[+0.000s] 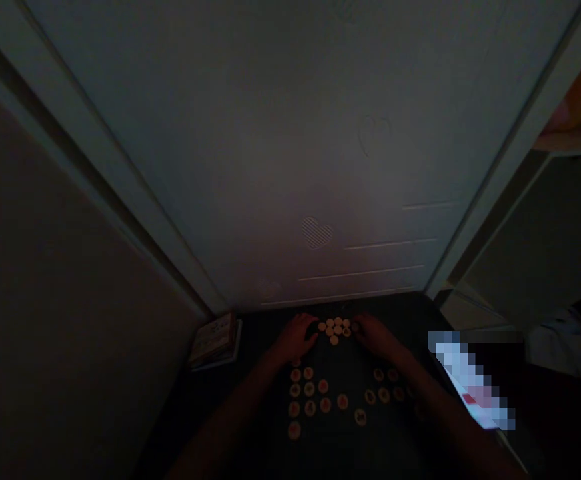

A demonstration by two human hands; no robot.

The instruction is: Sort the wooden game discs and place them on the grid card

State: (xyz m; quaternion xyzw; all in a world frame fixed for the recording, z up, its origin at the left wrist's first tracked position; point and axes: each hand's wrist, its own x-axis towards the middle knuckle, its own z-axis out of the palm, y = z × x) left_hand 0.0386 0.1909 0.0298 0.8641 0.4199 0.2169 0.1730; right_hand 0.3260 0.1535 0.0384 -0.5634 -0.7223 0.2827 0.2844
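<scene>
My left hand rests on the dark tabletop, its thumb and fingers apart, at the left side of a close cluster of pale round game pieces. They look like Chinese chess pieces. On the cluster's right side is my right hand, fingers curved around a dim round piece; whether they grip it is too dark to make out. Nearer to me, pieces with red or dark marks lie in short columns between my forearms. Others with dark marks lie on the right, some partly hidden by my right forearm.
A small stack of books or boxes lies at the tabletop's left back corner. A pale panel with a heart pattern rises behind the table. At the right edge, a bright blurred-out screen leans at a slant.
</scene>
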